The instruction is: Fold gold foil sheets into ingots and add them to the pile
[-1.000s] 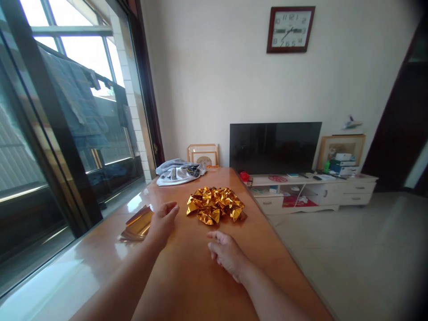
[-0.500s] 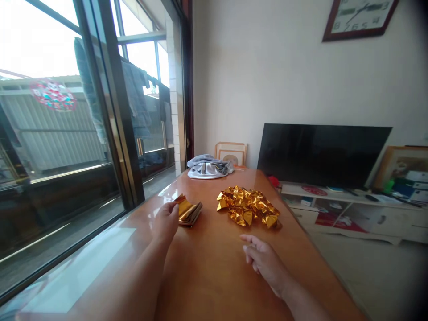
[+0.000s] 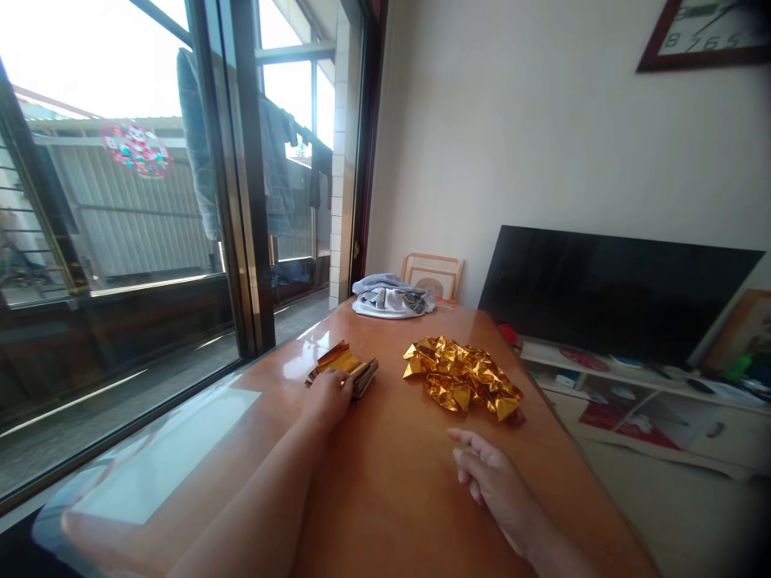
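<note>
My left hand [image 3: 328, 396] reaches out over the orange wooden table [image 3: 385, 498] and rests on a small stack of flat gold foil sheets [image 3: 349, 365]; its fingers curl over the stack's near edge. To the right of the stack lies a pile of folded gold foil pieces [image 3: 463, 377]. My right hand [image 3: 491, 474] lies on the table nearer to me, fingers loosely curled and pointing left, with nothing in it.
A grey cloth bundle [image 3: 391, 295] and a picture frame [image 3: 432, 277] sit at the table's far end. Large glass windows [image 3: 120, 241] run along the left. A dark TV [image 3: 608, 293] on a low white cabinet [image 3: 650, 401] stands to the right, a clock [image 3: 702, 36] above.
The view has swung to the left. My left hand has moved onto the stack of foil sheets and now covers its near edge. My right hand has stayed on the table.
</note>
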A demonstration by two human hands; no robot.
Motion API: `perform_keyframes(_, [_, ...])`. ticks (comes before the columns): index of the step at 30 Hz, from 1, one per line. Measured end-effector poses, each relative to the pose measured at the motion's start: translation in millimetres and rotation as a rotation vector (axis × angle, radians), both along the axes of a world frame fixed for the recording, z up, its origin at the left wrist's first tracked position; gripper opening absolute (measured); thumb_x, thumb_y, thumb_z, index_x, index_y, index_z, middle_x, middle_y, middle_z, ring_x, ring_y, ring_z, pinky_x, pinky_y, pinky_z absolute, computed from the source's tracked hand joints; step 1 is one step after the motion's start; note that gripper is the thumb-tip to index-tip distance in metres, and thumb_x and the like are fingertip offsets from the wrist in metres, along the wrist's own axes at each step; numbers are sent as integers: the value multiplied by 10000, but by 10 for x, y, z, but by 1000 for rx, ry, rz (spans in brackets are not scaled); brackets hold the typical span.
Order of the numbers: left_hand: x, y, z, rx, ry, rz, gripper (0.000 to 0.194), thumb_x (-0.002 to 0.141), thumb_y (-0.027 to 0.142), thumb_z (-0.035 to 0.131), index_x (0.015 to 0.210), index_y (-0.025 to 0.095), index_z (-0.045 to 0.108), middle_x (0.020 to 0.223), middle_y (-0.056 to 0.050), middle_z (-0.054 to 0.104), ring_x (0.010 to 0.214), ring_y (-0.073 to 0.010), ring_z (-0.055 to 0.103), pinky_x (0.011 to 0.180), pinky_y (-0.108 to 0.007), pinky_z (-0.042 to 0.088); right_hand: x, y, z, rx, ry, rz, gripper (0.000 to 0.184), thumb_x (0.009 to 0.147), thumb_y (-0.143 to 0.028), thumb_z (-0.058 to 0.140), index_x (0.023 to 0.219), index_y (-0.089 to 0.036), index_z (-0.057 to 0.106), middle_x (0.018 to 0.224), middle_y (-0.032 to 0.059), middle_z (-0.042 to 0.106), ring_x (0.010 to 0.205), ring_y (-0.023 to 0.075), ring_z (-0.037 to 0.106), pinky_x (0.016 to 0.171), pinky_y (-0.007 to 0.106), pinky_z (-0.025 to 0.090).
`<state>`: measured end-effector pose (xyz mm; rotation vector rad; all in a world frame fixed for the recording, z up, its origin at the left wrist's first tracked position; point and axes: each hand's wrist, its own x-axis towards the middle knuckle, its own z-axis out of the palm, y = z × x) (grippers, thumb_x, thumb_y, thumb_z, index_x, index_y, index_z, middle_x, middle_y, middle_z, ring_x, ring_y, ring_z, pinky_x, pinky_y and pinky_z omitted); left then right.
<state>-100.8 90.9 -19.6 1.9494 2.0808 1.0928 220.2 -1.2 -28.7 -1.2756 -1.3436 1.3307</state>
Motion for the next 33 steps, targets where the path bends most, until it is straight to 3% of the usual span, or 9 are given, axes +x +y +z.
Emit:
perform_keyframes(10, [-53, 39, -52, -82, -16, 101, 223, 884, 352, 568, 751, 220, 689, 814, -31, 725, 783, -210, 644, 629, -271, 372, 2, -10, -3, 6, 9, 0, 578, 820, -481, 608, 1304, -165, 587, 657, -33, 554, 484, 89, 379, 462, 220, 255])
perform_keyframes(17, [-27, -5, 21, -91, -77, 143, 322, 888, 477, 558, 760, 218, 701, 765, -29, 714, 733, -205, 636, 585, -270, 358, 6, -6, -13, 7, -3, 7, 586, 820, -482, 606, 1311, -163, 582, 662, -30, 555, 492, 94, 385, 472, 225, 268])
perform_keyframes(24, [-14, -46, 57, -70, -117, 122, 245, 884, 309, 535, 796, 217, 745, 800, -53, 745, 749, -228, 668, 617, -291, 403, -15, -27, 49, -11, -19, -6, 599, 799, -498, 616, 1293, -160, 592, 648, -35, 548, 475, 90, 372, 466, 224, 262])
perform_keyframes(33, [-42, -55, 47, -9, -205, 177, 207, 853, 330, 603, 888, 192, 755, 862, -79, 764, 809, -266, 688, 655, -327, 460, -35, -42, 87, -26, -37, -30, 600, 778, -498, 639, 1275, -164, 608, 646, -32, 548, 481, 95, 391, 470, 228, 270])
